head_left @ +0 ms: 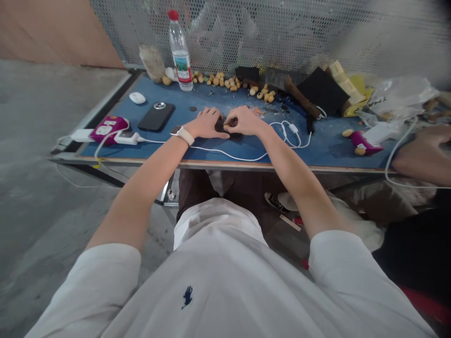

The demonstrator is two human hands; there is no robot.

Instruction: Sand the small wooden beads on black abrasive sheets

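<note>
My left hand (207,124) lies flat on the blue tabletop, its fingers stretched out and its thumb apart, at the edge of a dark flat piece (235,137). Close against it, my right hand (244,121) is closed in a pinch over the same dark piece. Something small and tan seems to show at its fingertips, too small to make out. A white cable (243,159) runs along the table just in front of both hands. Part of the dark piece is hidden under my fingers.
Left on the table are a black phone (157,116), a white case (137,97) and a purple-wrapped power strip (110,130). Behind stand a water bottle (181,63) and several round tan pieces (218,79). A brown stick (302,97) lies right; another person's arm (423,157) rests beyond.
</note>
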